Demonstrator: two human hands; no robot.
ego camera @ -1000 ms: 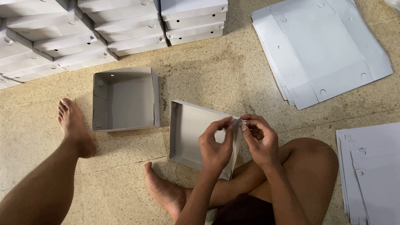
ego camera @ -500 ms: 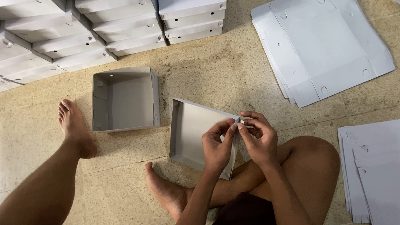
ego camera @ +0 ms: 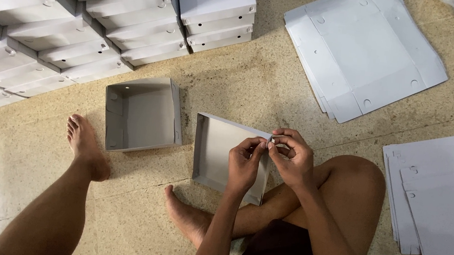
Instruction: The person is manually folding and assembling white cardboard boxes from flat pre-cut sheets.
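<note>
A grey folded box [ego camera: 216, 148] lies open on the floor in front of me, between my legs. My left hand [ego camera: 244, 162] and my right hand [ego camera: 290, 157] both pinch its far right corner, fingertips meeting at the top edge of the right wall. A second assembled grey box [ego camera: 142, 114] sits open on the floor to the left, untouched.
Stacks of finished grey boxes [ego camera: 80, 36] fill the upper left. A pile of flat box blanks [ego camera: 364, 52] lies at the upper right, another pile [ego camera: 442, 198] at the right edge. My left foot [ego camera: 85, 144] rests beside the second box.
Both hands stay pinched on the box corner; fingers shift only slightly. The view has drifted a little.
</note>
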